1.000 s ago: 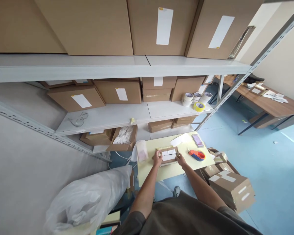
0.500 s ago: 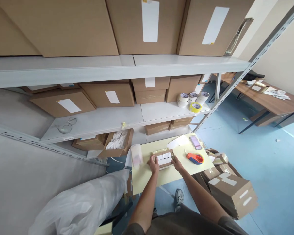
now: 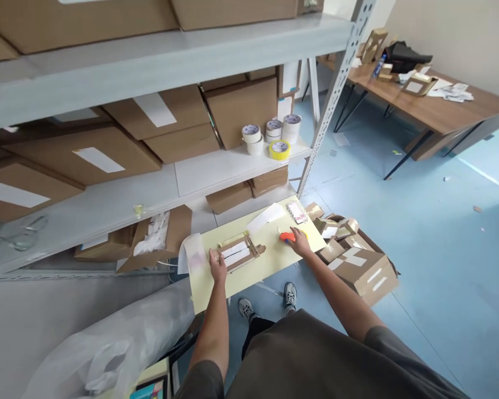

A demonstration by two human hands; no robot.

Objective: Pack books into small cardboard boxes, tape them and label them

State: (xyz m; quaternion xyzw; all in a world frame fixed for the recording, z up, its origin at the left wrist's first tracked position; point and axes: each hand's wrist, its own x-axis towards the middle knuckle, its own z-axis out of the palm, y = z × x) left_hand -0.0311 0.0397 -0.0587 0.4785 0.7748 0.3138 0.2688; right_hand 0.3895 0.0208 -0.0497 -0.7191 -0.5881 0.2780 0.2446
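On the pale yellow board (image 3: 249, 282), a cardboard frame (image 3: 249, 250) holding 2 white strips (image 3: 234, 254) lies near the board's left edge. The left hand (image 3: 217, 266) rests palm-down on the frame's near corner, fingers together, forearm nearly upright in view; whether it pinches the frame, I cannot tell. The right arm reaches across the board, and the right hand (image 3: 298, 243) curves over an orange tape dispenser (image 3: 287, 237), touching it, though how firmly it grips is unclear.

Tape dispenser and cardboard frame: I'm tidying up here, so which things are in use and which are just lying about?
In use: left hand, cardboard frame, right hand, tape dispenser, yellow board.
Lying about: tape rolls, floor boxes, glasses, plastic sack.
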